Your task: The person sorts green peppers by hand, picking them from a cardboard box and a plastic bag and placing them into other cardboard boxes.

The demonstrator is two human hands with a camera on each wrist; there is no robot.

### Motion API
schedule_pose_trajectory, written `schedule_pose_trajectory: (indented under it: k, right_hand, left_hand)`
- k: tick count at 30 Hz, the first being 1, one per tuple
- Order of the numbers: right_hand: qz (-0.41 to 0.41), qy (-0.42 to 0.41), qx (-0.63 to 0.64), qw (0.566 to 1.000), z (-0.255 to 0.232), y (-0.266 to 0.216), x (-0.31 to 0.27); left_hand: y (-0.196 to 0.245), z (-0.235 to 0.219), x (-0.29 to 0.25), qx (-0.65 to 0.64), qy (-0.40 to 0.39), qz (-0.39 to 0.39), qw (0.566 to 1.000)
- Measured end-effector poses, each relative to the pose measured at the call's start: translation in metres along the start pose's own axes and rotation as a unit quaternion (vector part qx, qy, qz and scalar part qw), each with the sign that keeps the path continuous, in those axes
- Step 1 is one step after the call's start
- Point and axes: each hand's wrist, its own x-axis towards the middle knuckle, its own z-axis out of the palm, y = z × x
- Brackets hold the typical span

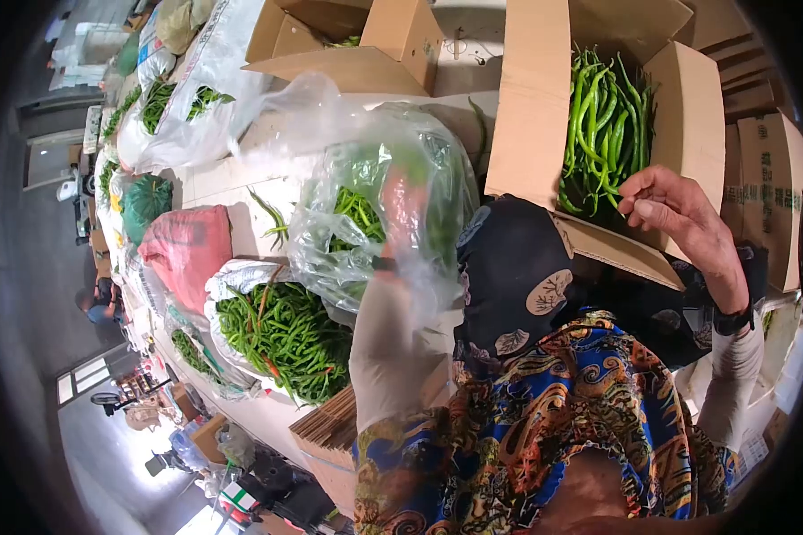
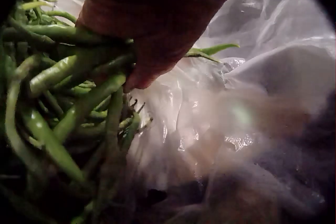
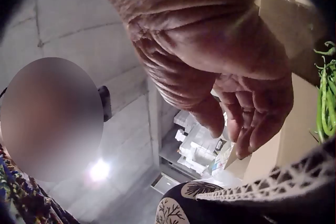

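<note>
My left hand (image 1: 403, 203) is inside a clear plastic bag (image 1: 379, 209) that holds long green chillies (image 1: 359, 212). In the left wrist view that hand (image 2: 152, 40) grips a bunch of the green chillies (image 2: 68, 103), and the bag's film (image 2: 252, 77) spreads to the right. My right hand (image 1: 665, 209) hovers at the front edge of an open cardboard box (image 1: 696, 116) filled with green chillies (image 1: 602, 134). In the right wrist view its fingers (image 3: 247, 119) hang loosely curled and hold nothing, with chillies (image 3: 326, 103) at the right edge.
An open white sack of green chillies (image 1: 281, 334) lies at the lower left beside a pink sack (image 1: 187, 250). More bags of chillies (image 1: 174, 102) and cardboard boxes (image 1: 348, 45) line the white table. Stacked cartons (image 1: 776, 178) stand at the right.
</note>
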Motion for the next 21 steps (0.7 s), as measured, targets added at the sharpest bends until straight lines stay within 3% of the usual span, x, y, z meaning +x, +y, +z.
schedule_pose_trajectory:
  k: [6,7,8,9,10,11,13,15,16,18,19,21]
  right_hand:
    - [-0.018,-0.025,0.005,0.999,0.016,-0.025,0.012]
    - [-0.067,-0.041,-0.045,0.996,0.021,-0.033,0.019]
    - [-0.117,-0.058,-0.097,0.987,0.027,-0.043,0.026]
    - [-0.119,-0.057,-0.098,0.986,0.033,-0.052,0.032]
    - [-0.166,-0.088,-0.149,0.971,0.040,-0.060,0.039]
    - [-0.212,-0.119,-0.199,0.949,0.047,-0.069,0.046]
    - [-0.285,-0.188,-0.233,0.910,0.068,-0.083,0.063]
    - [-0.449,-0.192,-0.249,0.836,0.104,-0.072,0.096]
    - [-0.451,-0.188,-0.248,0.836,0.116,-0.068,0.109]
    - [-0.535,-0.224,-0.241,0.779,0.130,-0.062,0.129]
    - [-0.535,-0.225,-0.242,0.778,0.131,-0.059,0.138]
    - [-0.423,-0.198,-0.476,0.745,0.131,-0.056,0.160]
  left_hand:
    - [0.027,-0.021,-0.004,-0.136,0.116,0.131,0.975]
    - [0.031,-0.022,-0.002,-0.161,0.135,0.152,0.966]
    - [0.031,-0.026,-0.005,-0.162,0.137,0.155,0.965]
    - [0.028,-0.028,-0.010,-0.113,0.087,0.121,0.982]
    - [0.024,-0.032,-0.013,-0.063,0.037,0.087,0.993]
    - [0.014,-0.035,-0.016,-0.138,-0.049,-0.038,0.988]
    - [0.017,-0.041,-0.024,-0.150,-0.020,-0.021,0.988]
    - [0.024,-0.053,-0.035,-0.169,0.034,0.007,0.985]
    - [0.029,-0.059,-0.036,-0.182,0.064,0.024,0.981]
    - [0.041,-0.064,-0.038,-0.213,0.126,0.057,0.967]
    - [0.044,-0.067,-0.042,-0.228,0.157,0.069,0.958]
    - [0.035,-0.078,-0.054,-0.239,0.193,0.076,0.949]
